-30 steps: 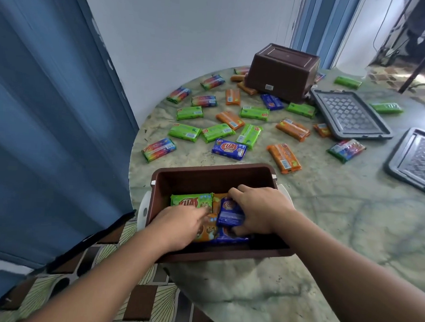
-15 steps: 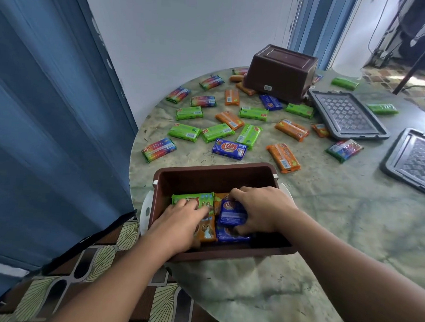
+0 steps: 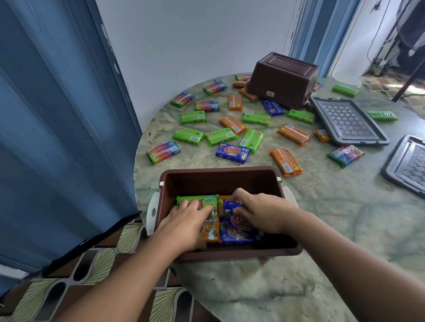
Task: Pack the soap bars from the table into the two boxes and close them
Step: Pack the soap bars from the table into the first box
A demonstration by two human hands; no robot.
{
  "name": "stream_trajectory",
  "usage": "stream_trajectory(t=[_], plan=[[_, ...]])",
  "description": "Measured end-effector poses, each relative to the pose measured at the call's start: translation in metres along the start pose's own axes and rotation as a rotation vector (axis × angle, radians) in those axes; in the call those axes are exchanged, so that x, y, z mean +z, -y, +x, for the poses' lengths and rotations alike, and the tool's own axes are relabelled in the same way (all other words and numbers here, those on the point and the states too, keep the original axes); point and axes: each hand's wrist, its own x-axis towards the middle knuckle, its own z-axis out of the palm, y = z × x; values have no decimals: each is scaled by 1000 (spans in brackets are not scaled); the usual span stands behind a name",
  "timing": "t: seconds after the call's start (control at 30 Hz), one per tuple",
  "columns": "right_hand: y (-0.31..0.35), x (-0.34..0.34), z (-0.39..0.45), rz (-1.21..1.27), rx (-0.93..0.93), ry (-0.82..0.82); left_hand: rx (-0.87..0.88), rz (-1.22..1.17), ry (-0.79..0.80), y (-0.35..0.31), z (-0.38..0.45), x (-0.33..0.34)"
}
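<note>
Both hands inside near brown box (image 3: 220,176): left hand (image 3: 188,221) fingers flat on green bar (image 3: 196,200), right hand (image 3: 260,213) curled round blue bar (image 3: 233,208). Loose bars (image 3: 233,152) straight ahead on desk (image 3: 327,217), beyond box; nearest blue one lies crosswise, approx equidistant.

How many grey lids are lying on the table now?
2: one lid beside the upturned brown box, the other lid at the picture's right edge, partly cut off.

We view from one head-worn wide-angle camera, looking forward and down, close over the near box (image 3: 220,178); the table (image 3: 339,218) extends toward twelve o'clock.
</note>
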Motion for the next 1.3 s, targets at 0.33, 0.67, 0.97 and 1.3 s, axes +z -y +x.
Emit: stream_trajectory(t=[0.33, 0.67, 0.97, 1.3], plan=[[7, 0, 12, -40, 37, 105, -1, -11, -36, 1, 0, 2], [7, 34, 5, -121, -58, -110, 4, -21, -45, 0, 0, 3], [12, 29, 7, -172, -80, -68, 17, 12, -46, 1, 0, 4], [14, 22, -3, -72, -83, -335, 16, -69, -239, 8, 5, 2]])
